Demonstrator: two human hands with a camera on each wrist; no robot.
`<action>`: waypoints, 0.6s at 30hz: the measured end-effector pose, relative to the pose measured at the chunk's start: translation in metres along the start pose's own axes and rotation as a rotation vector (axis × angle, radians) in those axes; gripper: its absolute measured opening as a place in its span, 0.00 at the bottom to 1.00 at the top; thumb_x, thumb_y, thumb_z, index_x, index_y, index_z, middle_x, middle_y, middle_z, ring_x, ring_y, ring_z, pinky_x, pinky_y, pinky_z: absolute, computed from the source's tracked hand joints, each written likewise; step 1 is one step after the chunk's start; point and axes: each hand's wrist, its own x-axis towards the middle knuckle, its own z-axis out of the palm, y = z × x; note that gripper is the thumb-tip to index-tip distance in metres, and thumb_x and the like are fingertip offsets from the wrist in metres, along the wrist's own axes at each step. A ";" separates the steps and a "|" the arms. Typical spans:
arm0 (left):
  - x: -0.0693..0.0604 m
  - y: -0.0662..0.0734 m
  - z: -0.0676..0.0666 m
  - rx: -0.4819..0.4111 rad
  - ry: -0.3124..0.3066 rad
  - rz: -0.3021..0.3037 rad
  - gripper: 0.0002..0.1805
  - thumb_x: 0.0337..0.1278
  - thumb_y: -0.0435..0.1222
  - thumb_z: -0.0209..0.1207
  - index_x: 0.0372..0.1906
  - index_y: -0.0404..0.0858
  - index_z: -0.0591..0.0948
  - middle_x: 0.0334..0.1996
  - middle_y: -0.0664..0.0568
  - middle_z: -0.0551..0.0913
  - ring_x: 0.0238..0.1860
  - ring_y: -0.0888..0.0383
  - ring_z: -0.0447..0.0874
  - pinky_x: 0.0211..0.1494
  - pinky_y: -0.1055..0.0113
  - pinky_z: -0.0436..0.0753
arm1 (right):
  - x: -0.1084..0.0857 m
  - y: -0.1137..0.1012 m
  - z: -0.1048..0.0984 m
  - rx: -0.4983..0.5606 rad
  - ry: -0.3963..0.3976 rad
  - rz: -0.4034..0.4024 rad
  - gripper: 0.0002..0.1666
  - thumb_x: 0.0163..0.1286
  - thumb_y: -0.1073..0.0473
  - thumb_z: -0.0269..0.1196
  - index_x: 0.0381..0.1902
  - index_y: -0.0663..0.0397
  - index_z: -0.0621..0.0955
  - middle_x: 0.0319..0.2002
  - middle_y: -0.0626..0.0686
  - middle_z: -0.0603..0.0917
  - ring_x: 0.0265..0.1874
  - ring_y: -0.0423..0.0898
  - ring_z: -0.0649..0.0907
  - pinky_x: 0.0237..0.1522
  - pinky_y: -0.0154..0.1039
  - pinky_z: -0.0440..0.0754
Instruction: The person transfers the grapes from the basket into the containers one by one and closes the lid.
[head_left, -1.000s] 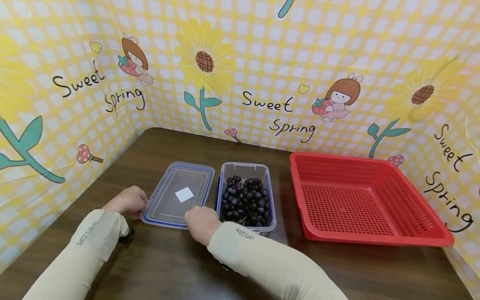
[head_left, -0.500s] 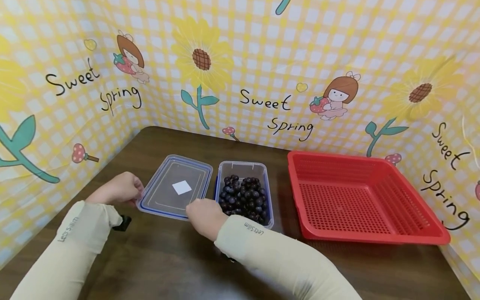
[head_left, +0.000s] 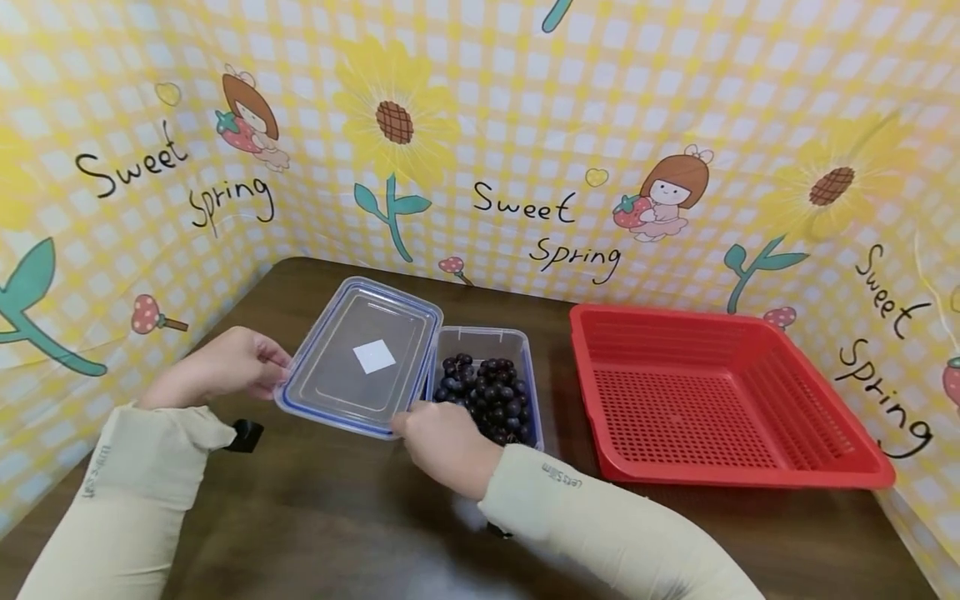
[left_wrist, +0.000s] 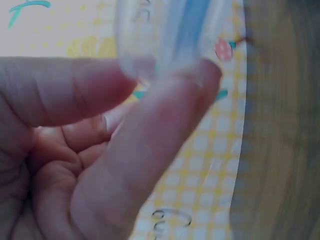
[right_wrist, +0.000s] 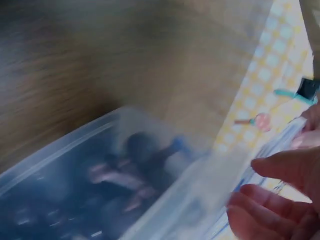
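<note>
A clear plastic lid (head_left: 348, 321) with a blue seal and a white square label hangs tilted above the table in the head view. My left hand (head_left: 236, 362) pinches its near left corner between thumb and fingers; the left wrist view shows this lid edge blurred. At the near right corner, my right hand (head_left: 450, 442) grips the lid with curled fingers. Just right of the lid stands a clear plastic container (head_left: 480, 340) holding dark grapes (head_left: 487, 392). The lid's right edge overlaps the container's left side in view, and my right hand hides the near left part of the container.
A red perforated plastic basket (head_left: 735, 477) sits to the right of the container on the dark wooden table (head_left: 315, 525). Yellow checked cloth (head_left: 502, 125) with printed flowers closes off the back and sides.
Both hands have lifted the lid off the table and raised its far side. It has also shifted right, toward the container. Container and basket keep their places.
</note>
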 end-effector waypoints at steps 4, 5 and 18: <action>0.002 0.005 0.008 -0.119 -0.004 0.004 0.10 0.57 0.22 0.54 0.38 0.13 0.76 0.25 0.48 0.84 0.24 0.61 0.82 0.30 0.68 0.84 | -0.010 0.014 0.001 0.013 0.088 0.001 0.11 0.58 0.66 0.65 0.33 0.43 0.86 0.25 0.44 0.82 0.20 0.37 0.80 0.13 0.30 0.75; 0.003 0.006 0.011 -0.141 -0.002 0.003 0.11 0.58 0.22 0.54 0.39 0.12 0.76 0.25 0.48 0.84 0.24 0.61 0.82 0.30 0.69 0.84 | -0.013 0.018 0.000 0.013 0.121 -0.006 0.10 0.58 0.66 0.65 0.32 0.43 0.85 0.25 0.44 0.81 0.19 0.37 0.79 0.12 0.31 0.74; 0.003 0.033 0.030 -0.323 -0.049 0.054 0.12 0.57 0.23 0.54 0.41 0.14 0.75 0.25 0.49 0.82 0.25 0.61 0.82 0.31 0.68 0.84 | -0.041 0.064 -0.018 0.067 0.347 -0.067 0.06 0.57 0.66 0.66 0.30 0.48 0.85 0.35 0.52 0.83 0.37 0.46 0.83 0.27 0.38 0.84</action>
